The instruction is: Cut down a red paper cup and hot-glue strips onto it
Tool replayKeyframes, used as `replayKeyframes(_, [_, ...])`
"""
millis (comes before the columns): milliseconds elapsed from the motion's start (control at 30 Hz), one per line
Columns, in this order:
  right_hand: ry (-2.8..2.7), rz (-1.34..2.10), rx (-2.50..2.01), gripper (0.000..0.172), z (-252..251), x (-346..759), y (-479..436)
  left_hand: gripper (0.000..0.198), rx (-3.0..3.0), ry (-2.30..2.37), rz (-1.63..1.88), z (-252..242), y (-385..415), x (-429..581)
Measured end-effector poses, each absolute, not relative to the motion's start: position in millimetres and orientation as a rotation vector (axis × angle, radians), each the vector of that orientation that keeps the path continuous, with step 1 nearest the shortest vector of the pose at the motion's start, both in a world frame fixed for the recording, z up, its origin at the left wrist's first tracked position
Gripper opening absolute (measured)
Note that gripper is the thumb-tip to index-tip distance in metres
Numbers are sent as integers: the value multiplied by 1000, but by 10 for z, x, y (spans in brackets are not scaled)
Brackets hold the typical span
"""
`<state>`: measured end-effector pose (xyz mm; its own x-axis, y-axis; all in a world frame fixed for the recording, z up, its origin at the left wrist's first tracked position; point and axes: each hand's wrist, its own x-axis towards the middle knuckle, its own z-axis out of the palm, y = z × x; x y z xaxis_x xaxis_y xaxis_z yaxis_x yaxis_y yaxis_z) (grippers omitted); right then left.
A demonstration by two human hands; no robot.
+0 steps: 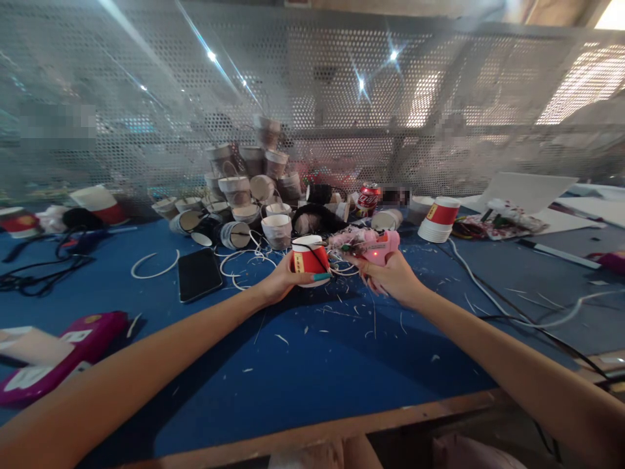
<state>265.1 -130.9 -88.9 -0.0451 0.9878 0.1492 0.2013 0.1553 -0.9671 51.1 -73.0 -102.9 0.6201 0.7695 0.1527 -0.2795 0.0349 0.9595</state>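
Note:
My left hand [282,280] is closed around a red and white paper cup [312,259], which it holds over the blue table. A thin dark cord runs along the cup's side. In my right hand [390,279] is a pink glue gun [381,245] with a small red light lit on its body. The gun's nozzle points left, close to the cup's upper right side; whether it touches cannot be made out. Strands and clumps of glue cling to the front of the gun. White cord loops [248,264] lie behind the cup.
Several cord-wrapped small buckets [235,190] are piled at the back. A soda can [368,198] and stacked paper cups [438,220] stand right of them. A phone [199,273] and a purple case [97,332] lie left. Cables [502,306] cross the right side; a perforated screen [342,104] stands behind.

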Motion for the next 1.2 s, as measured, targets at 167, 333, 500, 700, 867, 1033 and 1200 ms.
replayKeyframes(167, [-1412,1028,-1218,40,-858,2627,-1318,52,1301,481,855,-1010,-740,518])
replayKeyframes(333, [-1404,1024,-1217,40,-849,2625,-1315,52,1293,484,858,-1011,-745,521])
replayKeyframes(500, [-1399,998,-1255,39,-825,2632,-1325,52,1277,488,855,-1019,-735,517])
replayKeyframes(700, [-1393,980,-1263,37,-814,2636,-1334,51,1288,486,859,-1018,-733,517])
replayKeyframes(867, [-1381,988,-1274,36,-827,2644,-1318,51,1303,482,857,-1018,-731,516])
replayKeyframes(1033, [-1354,982,-1302,37,-824,2645,-1306,50,1314,477,847,-1005,-743,517])
replayKeyframes(1200, [-1333,958,-1327,34,-810,2647,-1312,51,1299,486,841,-982,-762,520])
